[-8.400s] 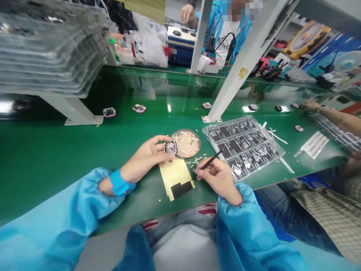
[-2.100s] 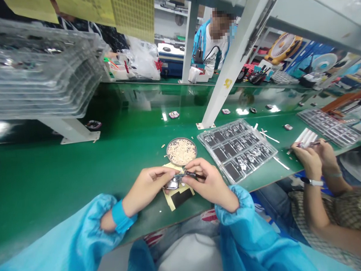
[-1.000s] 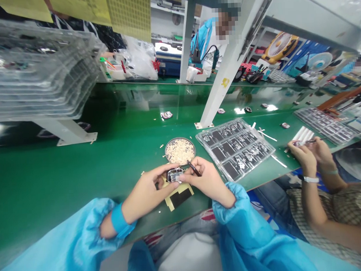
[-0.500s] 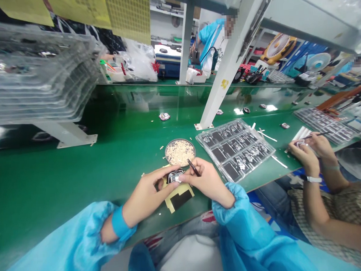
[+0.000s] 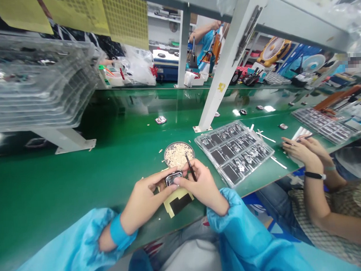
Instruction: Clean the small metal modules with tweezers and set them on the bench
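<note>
My left hand (image 5: 144, 197) is closed round the edge of a small rounded-square watch case (image 5: 173, 178), dark inside with a pale rim. My right hand (image 5: 206, 186) has a slim black tool (image 5: 190, 167) between its fingers, tilted up and away; the tool's tip is not clear, and it could be tweezers or a pen-like stick. The right thumb touches the near right corner of the watch case. Under both hands lies a yellow sheet (image 5: 169, 209) with a black rectangular patch (image 5: 183, 203). Just beyond them is a round dish (image 5: 168, 145) of small beige pieces.
A clear compartment tray (image 5: 238, 185) of black flat parts lies to the right, with white strips (image 5: 278, 162) beside it. A co-worker's hands (image 5: 305, 151) work farther right. Stacked clear trays (image 5: 40, 101) stand at left. A white post (image 5: 216, 87) rises from the green bench (image 5: 122, 153).
The black tool has turned more upright in my right hand. My right thumb has shifted over the watch case, which shows more of its dark inside. A person at the back has raised an arm.
</note>
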A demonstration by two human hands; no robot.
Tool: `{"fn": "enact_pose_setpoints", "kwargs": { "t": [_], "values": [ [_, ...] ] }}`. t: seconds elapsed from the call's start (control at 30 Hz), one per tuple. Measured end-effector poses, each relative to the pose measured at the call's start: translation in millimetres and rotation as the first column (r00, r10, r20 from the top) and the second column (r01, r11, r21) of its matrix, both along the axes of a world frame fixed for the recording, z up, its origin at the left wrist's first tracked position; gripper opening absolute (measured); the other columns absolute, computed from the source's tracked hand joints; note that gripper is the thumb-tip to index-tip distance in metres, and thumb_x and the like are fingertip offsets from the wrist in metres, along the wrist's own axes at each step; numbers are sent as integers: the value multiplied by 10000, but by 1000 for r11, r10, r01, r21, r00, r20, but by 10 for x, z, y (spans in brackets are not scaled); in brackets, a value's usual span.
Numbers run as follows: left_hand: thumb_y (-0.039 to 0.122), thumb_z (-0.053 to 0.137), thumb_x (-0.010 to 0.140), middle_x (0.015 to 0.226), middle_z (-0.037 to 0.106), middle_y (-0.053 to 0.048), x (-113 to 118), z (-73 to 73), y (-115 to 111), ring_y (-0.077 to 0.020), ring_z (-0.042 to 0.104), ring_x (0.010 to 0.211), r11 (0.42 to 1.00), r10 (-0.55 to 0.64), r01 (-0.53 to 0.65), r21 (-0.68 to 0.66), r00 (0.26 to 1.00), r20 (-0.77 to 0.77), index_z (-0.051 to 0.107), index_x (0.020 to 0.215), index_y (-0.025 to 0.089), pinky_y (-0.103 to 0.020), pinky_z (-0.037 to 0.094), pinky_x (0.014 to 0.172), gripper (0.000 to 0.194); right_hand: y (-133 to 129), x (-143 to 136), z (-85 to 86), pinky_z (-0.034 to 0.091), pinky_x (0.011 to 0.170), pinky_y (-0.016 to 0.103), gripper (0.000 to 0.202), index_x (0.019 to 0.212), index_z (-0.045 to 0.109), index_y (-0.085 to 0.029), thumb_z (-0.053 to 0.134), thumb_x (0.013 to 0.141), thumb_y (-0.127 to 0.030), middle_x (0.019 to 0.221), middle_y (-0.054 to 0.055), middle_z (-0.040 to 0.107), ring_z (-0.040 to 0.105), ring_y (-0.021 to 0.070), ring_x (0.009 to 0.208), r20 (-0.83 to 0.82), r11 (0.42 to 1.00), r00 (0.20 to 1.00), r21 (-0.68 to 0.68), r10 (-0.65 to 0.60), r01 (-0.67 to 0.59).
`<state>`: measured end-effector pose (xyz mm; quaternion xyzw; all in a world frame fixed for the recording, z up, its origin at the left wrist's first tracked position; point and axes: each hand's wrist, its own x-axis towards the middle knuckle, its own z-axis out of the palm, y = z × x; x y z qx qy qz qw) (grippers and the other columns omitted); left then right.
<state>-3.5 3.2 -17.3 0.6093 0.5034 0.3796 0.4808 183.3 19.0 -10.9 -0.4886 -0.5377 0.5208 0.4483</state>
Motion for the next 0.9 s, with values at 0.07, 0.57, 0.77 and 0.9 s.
{"fn": "enact_pose_setpoints", "kwargs": {
  "t": [0.07,0.57,0.77,0.9],
  "values": [
    [390,755,842,1261,725,-53,20,11,0,-280,680,1152,999,-12,17,-41,994,110,691,1299,274,-414,547,1034,476,6,-12,-46,431,654,245,388,944,603,-191,859,679,-313,828,-21,617,555,127,721,-31,1000,999,5,21,-21],
    [422,700,867,1098,763,-77,11,-35,17,-255,726,977,1000,-5,5,-4,1000,10,730,1240,237,-356,618,866,418,36,-22,6,276,505,226,330,684,549,-175,799,744,-382,568,-77,418,348,84,550,105,998,993,-14,60,-59],
    [400,685,863,989,790,-60,12,-90,-7,-220,728,779,991,85,-72,115,989,-117,765,1143,205,-316,612,699,350,-11,-120,-43,296,512,226,318,699,491,-191,753,774,-354,600,-75,423,374,90,564,132,999,991,26,19,-22],
    [382,686,857,946,792,-58,25,-77,-28,-220,733,771,987,113,-97,124,985,-129,769,1111,199,-306,603,682,324,-28,-140,-57,294,501,227,324,687,476,-197,756,767,-339,603,-73,426,374,90,554,130,999,991,35,-9,4]
  ]
}}
